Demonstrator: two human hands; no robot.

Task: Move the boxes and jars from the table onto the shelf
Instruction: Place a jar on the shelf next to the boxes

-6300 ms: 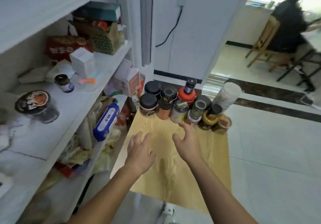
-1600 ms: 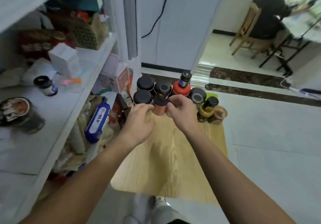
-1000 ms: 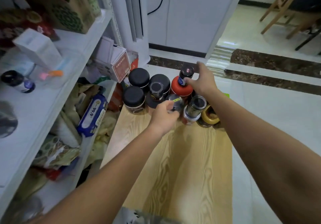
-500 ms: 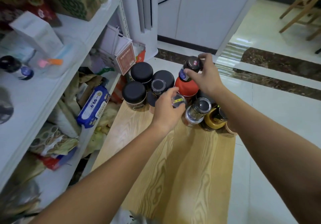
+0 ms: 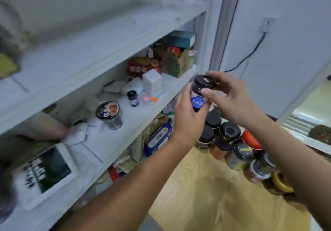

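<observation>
Status: one jar [image 5: 200,96] is in the air, held in both hands. It's above the far left corner of the table [image 5: 206,195], just beside the front edge of the middle shelf [image 5: 114,141]. Not set down yet.

Left hand [image 5: 188,118]: fingers curled round the jar body from the left, covering part of the blue label. Right hand [image 5: 232,96]: thumb [image 5: 206,92] and fingers pinch the rim of the black lid [image 5: 204,82] from the right.

Handling, my read:
- Short, squat, rigid jar with a smooth wall. Glass or hard plastic, can't tell, so I treat it as glass.
- Contents look dark and it may be full, so expect some weight for its size.
- Smooth sides mean slip risk under a light grip.
- I wouldn't carry it by the lid alone. If the thread is loose, the body drops.
- Load goes on the body grip, round the label band. The lid hand only steadies.

Landing spot: bare patch of shelf between the black tub [image 5: 109,114] and the small bottle [image 5: 132,98], near the front edge. The white box [image 5: 152,82] stands further along, so keep off it. Set the base flat, push it in from the edge, then let go.

The other jars [image 5: 229,141] stand packed and touching at the far end of the table. I'd take them by the body too, one at a time. Lifting straight up should avoid knocking the neighbours.
</observation>
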